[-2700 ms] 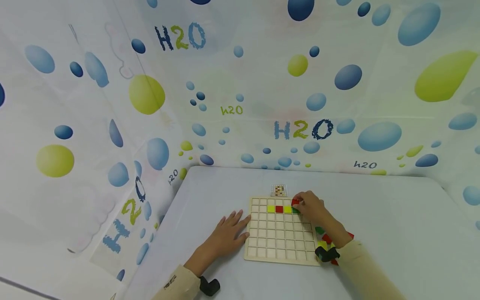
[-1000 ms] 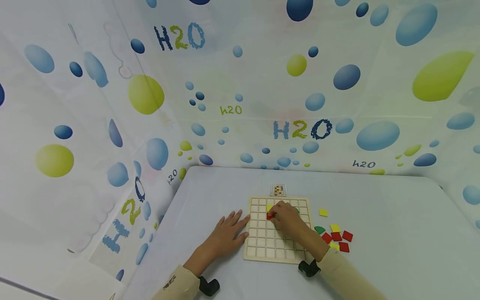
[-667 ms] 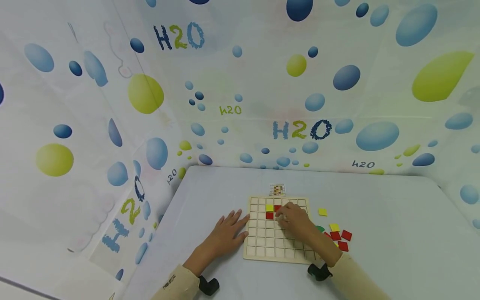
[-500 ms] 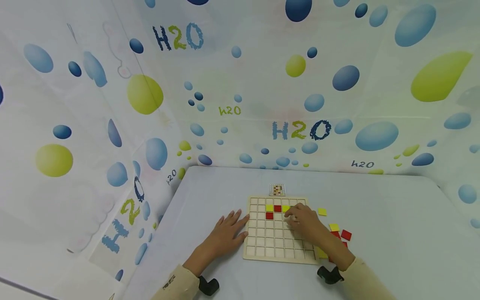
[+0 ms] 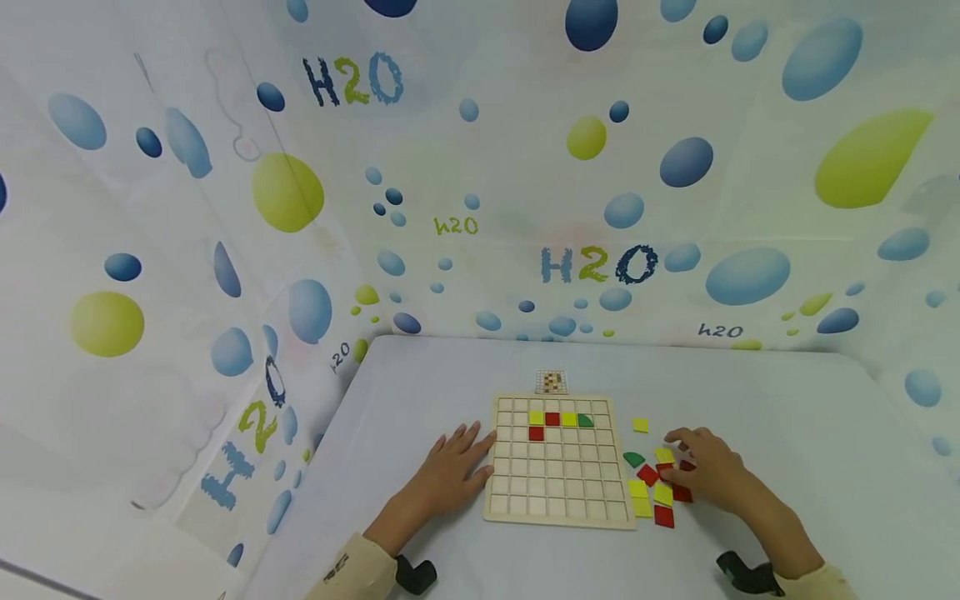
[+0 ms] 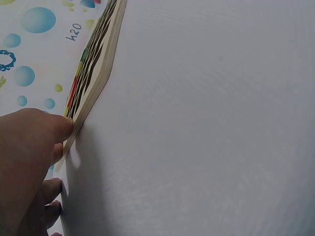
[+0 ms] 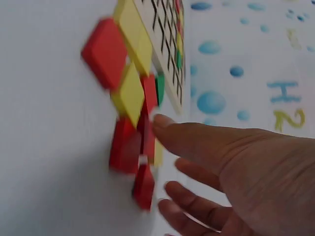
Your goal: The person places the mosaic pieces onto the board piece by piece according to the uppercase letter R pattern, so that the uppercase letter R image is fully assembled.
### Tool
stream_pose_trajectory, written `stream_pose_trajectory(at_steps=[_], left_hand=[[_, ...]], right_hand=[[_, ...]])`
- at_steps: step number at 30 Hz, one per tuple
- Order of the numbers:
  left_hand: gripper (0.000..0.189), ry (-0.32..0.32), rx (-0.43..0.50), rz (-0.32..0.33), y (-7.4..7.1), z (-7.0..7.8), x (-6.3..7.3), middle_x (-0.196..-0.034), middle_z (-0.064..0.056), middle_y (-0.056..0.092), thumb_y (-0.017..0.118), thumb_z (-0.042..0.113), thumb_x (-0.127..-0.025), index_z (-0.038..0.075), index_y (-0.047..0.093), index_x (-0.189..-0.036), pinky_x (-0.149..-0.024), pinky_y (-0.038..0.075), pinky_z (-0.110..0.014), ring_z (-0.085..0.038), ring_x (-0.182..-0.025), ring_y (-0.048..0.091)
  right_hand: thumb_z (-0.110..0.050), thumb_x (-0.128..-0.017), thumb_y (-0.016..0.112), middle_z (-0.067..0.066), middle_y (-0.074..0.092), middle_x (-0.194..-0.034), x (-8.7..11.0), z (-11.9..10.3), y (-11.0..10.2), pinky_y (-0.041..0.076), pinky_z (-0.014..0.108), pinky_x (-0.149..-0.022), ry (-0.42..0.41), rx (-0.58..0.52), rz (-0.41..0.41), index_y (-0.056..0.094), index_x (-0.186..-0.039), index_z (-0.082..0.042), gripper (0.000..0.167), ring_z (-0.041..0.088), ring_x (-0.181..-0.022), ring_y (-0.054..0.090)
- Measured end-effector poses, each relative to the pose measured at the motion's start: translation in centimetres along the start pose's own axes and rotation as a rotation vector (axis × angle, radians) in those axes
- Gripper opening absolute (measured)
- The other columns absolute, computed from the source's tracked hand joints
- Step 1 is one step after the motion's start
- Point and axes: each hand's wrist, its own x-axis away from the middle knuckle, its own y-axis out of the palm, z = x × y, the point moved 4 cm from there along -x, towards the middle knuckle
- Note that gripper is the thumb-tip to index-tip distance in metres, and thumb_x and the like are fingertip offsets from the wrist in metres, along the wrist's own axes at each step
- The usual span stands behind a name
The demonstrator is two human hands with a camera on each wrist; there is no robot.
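Taking the grid board [image 5: 556, 485] as the dial, far edge at twelve, the newest change is the red tile [image 5: 536, 433] left lying in the cell at six o'clock of the leftmost yellow tile [image 5: 536, 417]. A second ago the right hand [image 5: 708, 468] had its fingertips on that tile; now it has swung away to three o'clock, over the loose tiles [image 5: 663, 493] on the tabletop [image 5: 420, 383]. Its fingers are parted and loosely bent, with nothing held — the thumb is close to the red pieces, but I cannot tell whether it touches one. The left hand [image 5: 447, 471] has stayed at nine o'clock, fingers spread and reaching the board's edge, gripping nothing. Five pieces now lie on the board: a row in the second line from twelve, running yellow, red, yellow and a green quarter-round [image 5: 586, 421], plus the single red one below its nine o'clock end. As I judge it, that red placement is finished and the laying-out is only partway along, since much of the stock lies unused between three and four, with a stray yellow tile [image 5: 640, 425] at two. The printed card [image 5: 551, 382] sits at twelve, its pattern too small to read.
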Motion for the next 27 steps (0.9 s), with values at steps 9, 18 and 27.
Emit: stream_pose_trajectory(at_steps=[9,18,27], left_hand=[[0.06,-0.006,-0.003,0.003,-0.1,-0.1,0.1,-0.173,-0.01,0.03,0.05,0.047,-0.109,0.025,0.041,-0.164,-0.126,0.022,-0.065,-0.037,-0.161,0.025],[0.06,0.0,0.012,0.005,0.0,-0.1,0.0,-0.173,-0.01,0.03,0.051,0.047,-0.109,0.025,0.041,-0.164,-0.127,0.021,-0.064,-0.037,-0.161,0.025],[0.059,0.006,0.005,0.019,0.0,0.1,0.1,-0.173,-0.01,0.031,0.051,0.045,-0.109,0.025,0.042,-0.164,-0.127,0.022,-0.065,-0.037,-0.161,0.025]], right_hand=[[-0.019,-0.088,0.085,0.014,0.064,-0.106,0.7,2.9,-0.6,0.058,0.059,-0.095,0.051,-0.058,-0.055,0.066,-0.115,-0.002,0.037,0.031,-0.1,0.061],[-0.011,-0.093,0.079,0.015,0.062,-0.109,0.4,3.2,-0.1,0.059,0.054,-0.095,0.017,-0.1,0.034,0.064,-0.121,0.003,0.035,0.028,-0.1,0.06],[-0.007,-0.095,0.075,0.021,0.06,-0.115,-0.7,3.1,1.1,0.059,0.058,-0.095,-0.036,-0.119,0.153,0.063,-0.121,0.005,0.031,0.032,-0.102,0.06]])
